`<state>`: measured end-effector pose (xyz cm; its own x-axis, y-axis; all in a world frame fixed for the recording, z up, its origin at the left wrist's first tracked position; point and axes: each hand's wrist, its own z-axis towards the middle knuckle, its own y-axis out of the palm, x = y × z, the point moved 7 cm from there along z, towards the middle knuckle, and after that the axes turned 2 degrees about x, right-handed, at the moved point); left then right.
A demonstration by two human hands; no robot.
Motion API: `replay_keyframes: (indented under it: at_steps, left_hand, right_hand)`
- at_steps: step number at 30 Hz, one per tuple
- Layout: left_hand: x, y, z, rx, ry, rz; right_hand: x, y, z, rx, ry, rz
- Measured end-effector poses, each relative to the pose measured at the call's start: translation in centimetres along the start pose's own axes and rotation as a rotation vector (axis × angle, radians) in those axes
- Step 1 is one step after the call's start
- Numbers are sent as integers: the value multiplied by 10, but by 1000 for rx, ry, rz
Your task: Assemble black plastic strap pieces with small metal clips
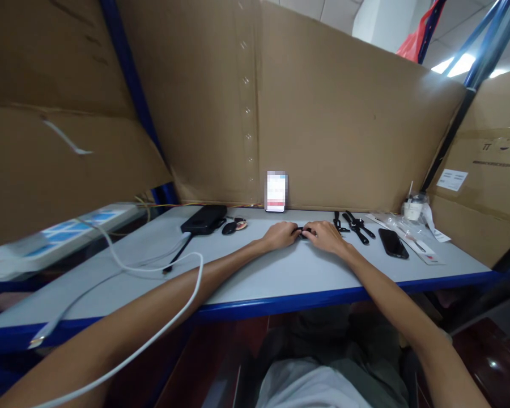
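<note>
Together, left hand (280, 235) and right hand (324, 236) pinch one small black object (302, 233) near one upright phone (276, 192).

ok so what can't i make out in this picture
All in the head view:
- Small black object between the hands: its full shape is hidden by the fingers of the left hand and right hand.
- Upright phone with a bright white screen: pixelation makes its content unreadable.
- Thick white cable: cut off by the bottom edge.
- Red plastic bag: its upper part is cut off by the top edge.
</note>
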<state>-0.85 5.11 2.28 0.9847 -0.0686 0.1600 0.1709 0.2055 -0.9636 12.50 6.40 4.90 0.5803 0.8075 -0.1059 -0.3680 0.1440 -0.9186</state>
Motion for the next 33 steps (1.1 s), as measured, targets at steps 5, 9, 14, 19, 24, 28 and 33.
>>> replay_keyframes:
  at_steps: [5, 9, 14, 19, 24, 28, 33]
  left_hand:
    - [2, 0, -1, -2, 9, 13]
    - [2, -2, 0, -8, -15, 11]
    - [-1, -4, 2, -27, -84, -77]
    - [-3, -5, 1, 17, -101, -101]
    - [-3, -2, 1, 13, -79, -103]
    - [-2, -3, 1, 17, -95, -88]
    - [-1, -6, -2, 22, -118, -105]
  right_hand:
    - [0, 9, 3, -4, 41, 8]
    - [0, 10, 2, 11, 15, -5]
    - [2, 12, 2, -9, 25, 9]
    - [11, 18, 7, -11, 71, 148]
    - [16, 19, 10, 35, 51, 290]
    - [19, 17, 9, 103, 138, 296]
    - [14, 20, 7, 99, 128, 182]
